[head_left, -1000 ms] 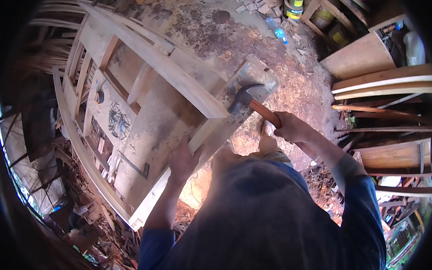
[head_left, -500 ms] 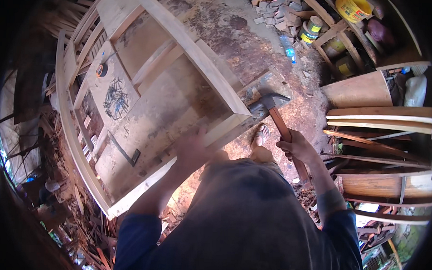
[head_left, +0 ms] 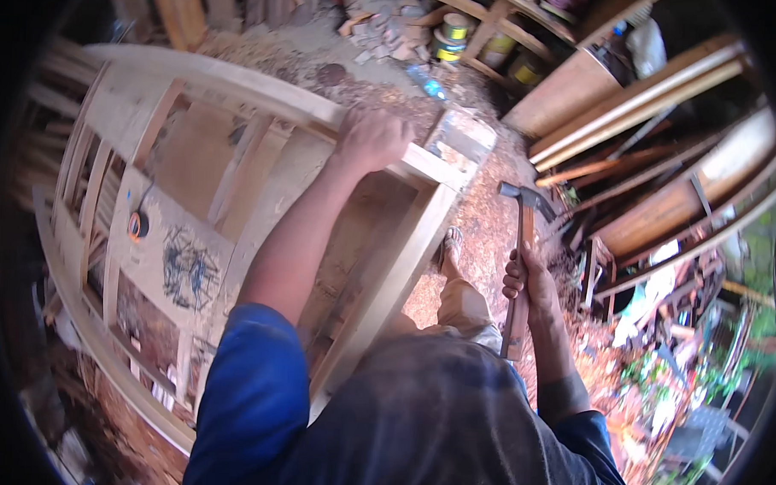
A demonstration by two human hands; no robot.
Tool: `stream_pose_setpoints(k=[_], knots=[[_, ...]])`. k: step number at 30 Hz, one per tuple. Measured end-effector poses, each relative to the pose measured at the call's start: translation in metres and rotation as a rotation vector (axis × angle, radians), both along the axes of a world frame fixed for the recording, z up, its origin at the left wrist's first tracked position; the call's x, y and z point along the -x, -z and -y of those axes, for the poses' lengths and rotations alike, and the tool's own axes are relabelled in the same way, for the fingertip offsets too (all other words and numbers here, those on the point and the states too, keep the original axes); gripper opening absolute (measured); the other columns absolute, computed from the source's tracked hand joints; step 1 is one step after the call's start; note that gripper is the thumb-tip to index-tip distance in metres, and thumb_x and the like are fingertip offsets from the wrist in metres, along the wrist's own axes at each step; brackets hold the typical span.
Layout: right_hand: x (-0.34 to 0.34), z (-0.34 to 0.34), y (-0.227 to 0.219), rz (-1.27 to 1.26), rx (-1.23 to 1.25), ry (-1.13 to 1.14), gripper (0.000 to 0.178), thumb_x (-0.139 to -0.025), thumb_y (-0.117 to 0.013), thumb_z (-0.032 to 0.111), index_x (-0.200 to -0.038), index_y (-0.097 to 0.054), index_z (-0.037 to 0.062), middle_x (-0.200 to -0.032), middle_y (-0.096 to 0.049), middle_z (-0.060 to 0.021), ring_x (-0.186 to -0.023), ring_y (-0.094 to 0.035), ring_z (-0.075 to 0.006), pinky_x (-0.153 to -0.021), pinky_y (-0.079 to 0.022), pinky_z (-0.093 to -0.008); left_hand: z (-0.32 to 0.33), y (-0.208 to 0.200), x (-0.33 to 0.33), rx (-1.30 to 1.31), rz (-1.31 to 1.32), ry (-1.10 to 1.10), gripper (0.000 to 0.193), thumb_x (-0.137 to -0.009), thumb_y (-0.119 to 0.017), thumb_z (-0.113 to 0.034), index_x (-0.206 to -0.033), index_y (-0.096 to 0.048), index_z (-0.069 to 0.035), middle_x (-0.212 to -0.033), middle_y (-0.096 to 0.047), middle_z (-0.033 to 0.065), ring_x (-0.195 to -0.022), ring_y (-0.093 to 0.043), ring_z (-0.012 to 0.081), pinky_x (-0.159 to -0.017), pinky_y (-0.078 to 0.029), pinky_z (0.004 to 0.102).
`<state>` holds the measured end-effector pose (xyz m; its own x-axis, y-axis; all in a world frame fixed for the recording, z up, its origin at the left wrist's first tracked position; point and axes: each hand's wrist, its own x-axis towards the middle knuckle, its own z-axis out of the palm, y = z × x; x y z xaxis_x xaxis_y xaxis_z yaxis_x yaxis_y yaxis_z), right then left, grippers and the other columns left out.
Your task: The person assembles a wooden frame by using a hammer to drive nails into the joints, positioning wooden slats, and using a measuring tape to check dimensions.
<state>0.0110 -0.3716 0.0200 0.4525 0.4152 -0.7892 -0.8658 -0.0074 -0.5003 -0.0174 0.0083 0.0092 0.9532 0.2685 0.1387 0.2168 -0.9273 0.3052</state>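
My left hand (head_left: 374,141) is closed over the long rail of a pale wooden frame (head_left: 409,259), close to its right corner. The frame has several crosspieces and a board panel lying inside. In my right hand (head_left: 532,282) is a claw hammer (head_left: 526,226), gripped by its brown wooden handle with the dark head up. The hammer is apart from the frame, to its right. On the panel lie a pile of nails (head_left: 190,270) and a small round black-and-orange thing (head_left: 137,225). My left arm hides part of the frame.
A flat board (head_left: 461,142) sticks out past the frame's corner. Farther off are a plastic bottle (head_left: 432,86), stacked cans (head_left: 450,41) and wood scraps (head_left: 391,36). Long planks (head_left: 641,102) and a curved wooden piece (head_left: 680,201) stand at the right. My sandalled foot (head_left: 452,245) is beside the frame.
My left hand has gone from the near rail to the long rail by the corner. The hammer's head has moved off the corner, rightward. The whole view has turned toward the right.
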Motion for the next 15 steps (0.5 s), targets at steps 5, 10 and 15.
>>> stream_pose_setpoints(k=[5,10,15], knots=[[0.047,0.060,-0.006,0.202,0.000,0.566,0.029,-0.108,-0.045,0.036,-0.088,-0.046,0.0151,-0.065,-0.041,0.0069,-0.052,-0.042,-0.0059,-0.047,-0.041,-0.0226,-0.001,0.005,0.006,-0.014,0.005,-0.017,0.048,-0.094,-0.050,-0.034,-0.070,-0.073,0.000,-0.078,-0.070,0.0256,-0.078,-0.070,0.0419,-0.078,-0.054,0.0529],[0.090,-0.012,-0.004,0.311,0.226,0.716,0.028,-0.104,-0.053,0.038,-0.090,-0.050,0.0139,-0.066,-0.043,0.0034,-0.056,-0.046,-0.0094,-0.052,-0.044,-0.0252,0.003,0.007,0.000,-0.133,0.075,0.041,0.046,-0.093,-0.048,-0.034,-0.072,-0.075,-0.003,-0.078,-0.070,0.0236,-0.075,-0.071,0.0400,-0.078,-0.055,0.0511],[0.101,-0.066,0.011,-0.147,-0.335,0.194,0.021,-0.106,-0.042,0.020,-0.093,-0.051,0.0061,-0.074,-0.051,-0.0010,-0.061,-0.050,-0.0133,-0.054,-0.046,-0.0299,0.002,0.006,0.004,-0.184,-0.005,-0.043,0.048,-0.093,-0.047,-0.033,-0.072,-0.074,0.000,-0.080,-0.070,0.0264,-0.079,-0.070,0.0419,-0.078,-0.054,0.0520]])
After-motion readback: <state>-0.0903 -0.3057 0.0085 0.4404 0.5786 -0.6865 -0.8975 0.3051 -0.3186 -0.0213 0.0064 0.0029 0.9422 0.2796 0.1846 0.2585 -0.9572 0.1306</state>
